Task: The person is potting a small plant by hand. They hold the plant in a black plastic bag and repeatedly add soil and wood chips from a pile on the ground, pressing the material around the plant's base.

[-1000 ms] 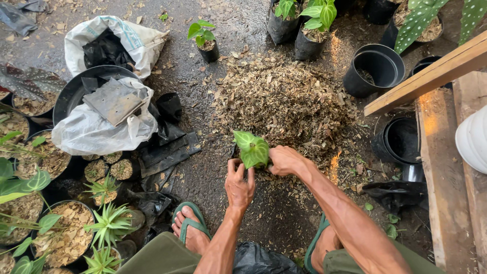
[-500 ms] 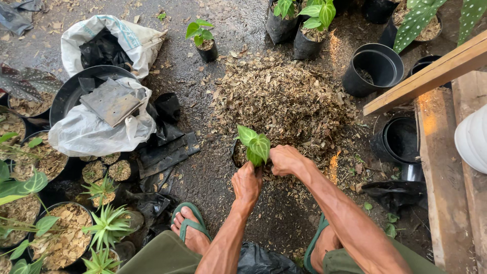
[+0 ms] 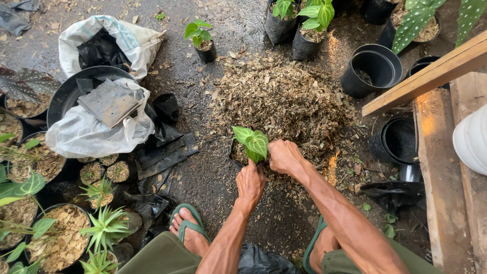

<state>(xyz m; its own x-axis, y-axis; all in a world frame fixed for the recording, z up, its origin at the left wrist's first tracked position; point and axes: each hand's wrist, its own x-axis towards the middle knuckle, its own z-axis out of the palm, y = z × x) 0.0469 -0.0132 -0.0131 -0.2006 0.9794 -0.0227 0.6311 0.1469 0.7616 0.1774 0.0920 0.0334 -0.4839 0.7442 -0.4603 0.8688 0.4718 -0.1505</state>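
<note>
A small green-leaved seedling point(image 3: 252, 143) is seen standing in a black planting bag point(image 3: 236, 153) at the near edge of a pile of dry wood chips point(image 3: 281, 96). The left hand point(image 3: 250, 181) is pressed against the near side of the bag, just below the seedling, fingers curled onto it. The right hand point(image 3: 284, 156) is closed around the bag's rim just right of the seedling, knuckles up. An empty black plastic pot point(image 3: 373, 69) is set beyond the pile's right edge, and two potted green plants point(image 3: 299, 23) behind the pile. A white sack point(image 3: 94, 133) lies well left of the pile. A foot in a green sandal point(image 3: 188, 229) is planted on wet ground near the left forearm.
</note>
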